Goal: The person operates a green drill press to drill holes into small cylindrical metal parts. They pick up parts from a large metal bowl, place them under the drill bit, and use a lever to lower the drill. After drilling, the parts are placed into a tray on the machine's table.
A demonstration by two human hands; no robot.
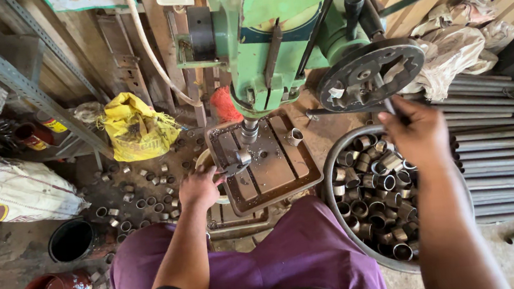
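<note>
drill table (284,167): one metal ring (294,136) | floor (12,275): scattered rings (143,202), basin (341,230)

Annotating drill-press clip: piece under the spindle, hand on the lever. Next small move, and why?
Probably pull the feed lever down a little. The right hand grips it, the left hand steadies a short metal ring on the drill table, and the spindle sits just above the ring.
</note>
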